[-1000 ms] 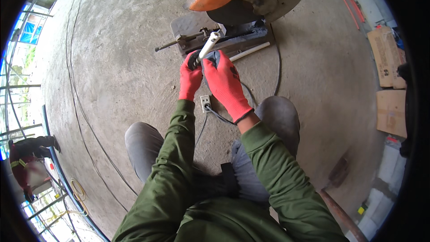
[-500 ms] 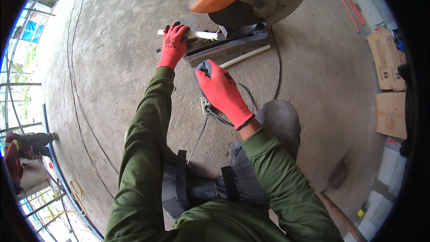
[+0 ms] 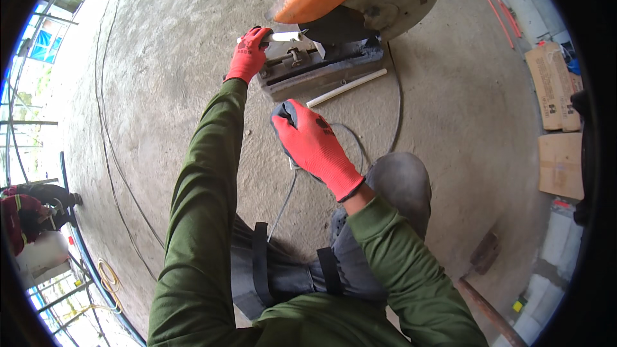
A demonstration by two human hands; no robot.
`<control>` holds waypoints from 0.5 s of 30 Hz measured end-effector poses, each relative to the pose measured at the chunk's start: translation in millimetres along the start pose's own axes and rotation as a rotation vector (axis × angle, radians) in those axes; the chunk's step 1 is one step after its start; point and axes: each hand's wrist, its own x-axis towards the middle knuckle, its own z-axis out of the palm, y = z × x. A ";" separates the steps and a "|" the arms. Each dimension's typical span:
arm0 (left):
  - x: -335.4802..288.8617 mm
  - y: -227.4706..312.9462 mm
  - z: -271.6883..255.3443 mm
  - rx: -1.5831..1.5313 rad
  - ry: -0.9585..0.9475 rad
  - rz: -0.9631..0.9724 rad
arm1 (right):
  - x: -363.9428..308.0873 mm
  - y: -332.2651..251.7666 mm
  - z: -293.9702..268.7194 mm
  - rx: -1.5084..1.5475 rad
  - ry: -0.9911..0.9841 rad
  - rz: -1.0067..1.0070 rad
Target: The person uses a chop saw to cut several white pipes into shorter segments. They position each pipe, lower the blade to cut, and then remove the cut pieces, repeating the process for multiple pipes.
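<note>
In a red-and-black glove, my left hand (image 3: 249, 54) is wrapped round a short white pipe (image 3: 285, 36) at the near left of a cut-off saw (image 3: 379, 0). The pipe lies above the far side of the saw's base (image 3: 321, 69), beyond a metal vise screw (image 3: 294, 56). My gloved right hand (image 3: 312, 141) hovers closed in front of the base, and its curled fingers hide anything inside them. A second white pipe (image 3: 347, 87) rests on the floor along the base's near side, just beyond that hand.
A grey cord (image 3: 400, 109) runs from the saw, and a socket block (image 3: 294, 164) is partly hidden behind my right hand. Cardboard boxes (image 3: 559, 164) and red rods (image 3: 491, 3) lie at the right. Another person (image 3: 26, 218) is at the far left beside coiled hose (image 3: 109, 276).
My left hand has lifted the white pipe slightly farther away, uncovering the vise screw. My right hand has drawn a little nearer to me, showing more of the pipe on the floor.
</note>
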 end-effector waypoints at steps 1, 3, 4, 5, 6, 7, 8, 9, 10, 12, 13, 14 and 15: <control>1.4 0.8 1.3 -0.010 0.011 0.012 | -0.4 -0.7 -0.5 -0.002 -0.010 0.000; 4.4 1.2 2.1 -0.042 -0.008 -0.015 | -0.1 -3.0 -1.6 -0.010 -0.033 0.002; 4.6 1.1 2.9 -0.057 -0.021 -0.028 | -0.3 -3.7 -1.5 -0.013 -0.046 0.006; 4.3 1.3 3.8 -0.056 -0.020 -0.037 | -0.3 -3.8 -1.0 -0.016 -0.059 0.010; 3.6 1.4 4.7 -0.055 -0.020 -0.047 | -0.5 -3.0 -0.1 -0.009 -0.058 0.004; 3.6 2.6 5.8 -0.057 -0.018 -0.056 | -0.7 -2.7 0.2 -0.005 -0.056 -0.002; 3.6 3.8 6.9 -0.057 -0.043 -0.062 | -0.8 -2.8 0.2 -0.001 -0.054 -0.008; 3.4 5.1 8.0 -0.056 -0.067 -0.069 | -1.0 -3.6 -0.4 -0.005 -0.054 -0.008; 3.2 7.0 9.5 -0.056 -0.092 -0.075 | -1.4 -5.2 -1.9 -0.010 -0.053 -0.006; 2.2 10.7 12.2 -0.072 -0.121 -0.093 | -1.1 -4.0 -3.0 -0.001 -0.050 -0.016; 1.2 9.3 12.1 -0.075 -0.134 -0.104 | -0.6 -2.8 -2.0 0.014 -0.052 -0.030; 1.2 7.6 11.9 -0.079 -0.132 -0.098 | -0.2 -2.2 -1.4 0.029 -0.053 -0.044; 1.6 5.6 11.3 -0.084 -0.129 -0.093 | -0.1 -2.3 -1.2 0.034 -0.057 -0.043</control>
